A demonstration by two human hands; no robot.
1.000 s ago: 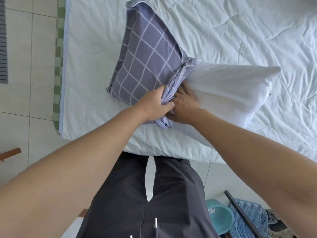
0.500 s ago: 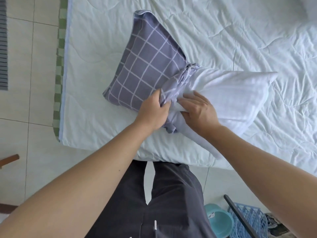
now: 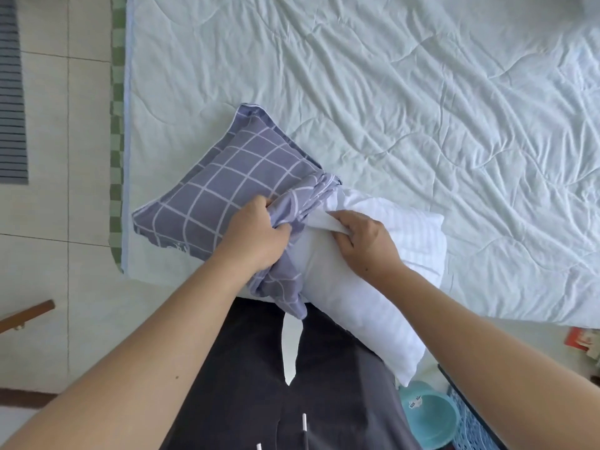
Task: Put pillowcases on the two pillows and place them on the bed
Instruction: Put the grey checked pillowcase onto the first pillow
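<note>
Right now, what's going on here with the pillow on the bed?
A person is fitting a purple checked pillowcase onto a white pillow at the edge of the bed. The left hand grips the bunched opening of the case, and the right hand pinches the pillow's fabric beside it. Roughly half the pillow is not yet covered.

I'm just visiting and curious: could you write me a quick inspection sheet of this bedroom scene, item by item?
Surface: wrinkled pale quilted bed cover, pillow lying at its near edge.
Job's things: plain white pillow, far half inside the purple grid-patterned pillowcase; near half bare, overhanging the edge.
Clutter: nothing seen on the bed.
Hands: left hand grips the bunched pillowcase opening; right hand pinches the pillow.
Cables: nothing seen.
Surroundings: tiled floor, round teal plastic basin, blue plastic lattice basket.
</note>
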